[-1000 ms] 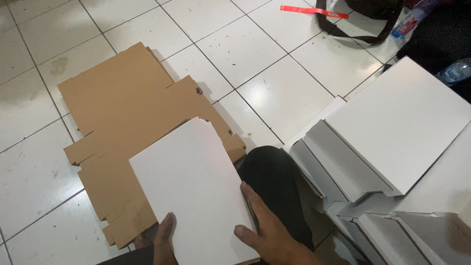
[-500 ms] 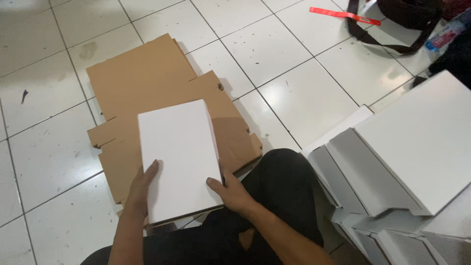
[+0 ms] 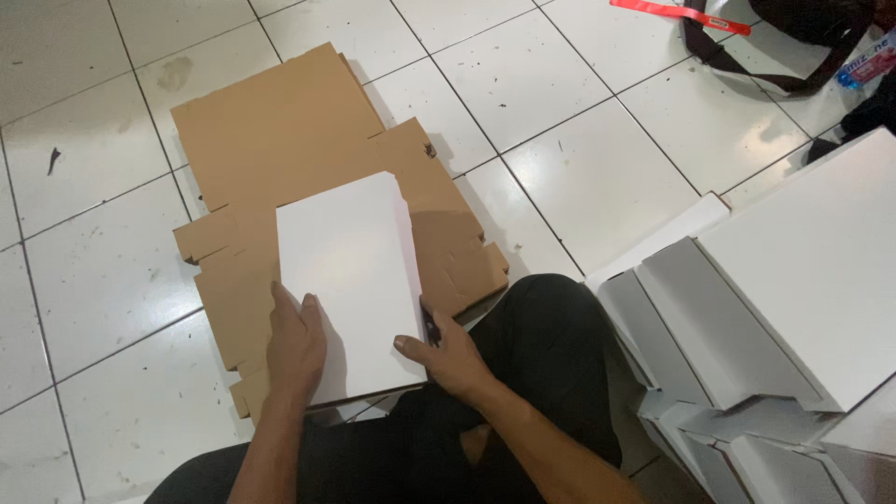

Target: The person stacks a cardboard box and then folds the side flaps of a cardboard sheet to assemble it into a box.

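A flat white cardboard sheet (image 3: pixel 350 271) lies over a brown cardboard sheet (image 3: pixel 280 149) spread on the white tiled floor. My left hand (image 3: pixel 296 343) rests palm down on the white sheet's near left edge. My right hand (image 3: pixel 446 347) grips its near right edge, thumb on top. Both forearms reach forward over my black-trousered knee (image 3: pixel 546 345).
A pile of folded white and grey cardboard boxes (image 3: pixel 775 308) stands at the right. At the far right top lie a black bag strap (image 3: pixel 747 65), a red strip (image 3: pixel 677 11) and a plastic bottle (image 3: pixel 868 65). Bare floor tiles (image 3: pixel 84 261) extend left.
The white sheet has been brought down and laid flat on the brown cardboard. Both hands have settled on its near edges; the view has shifted closer.
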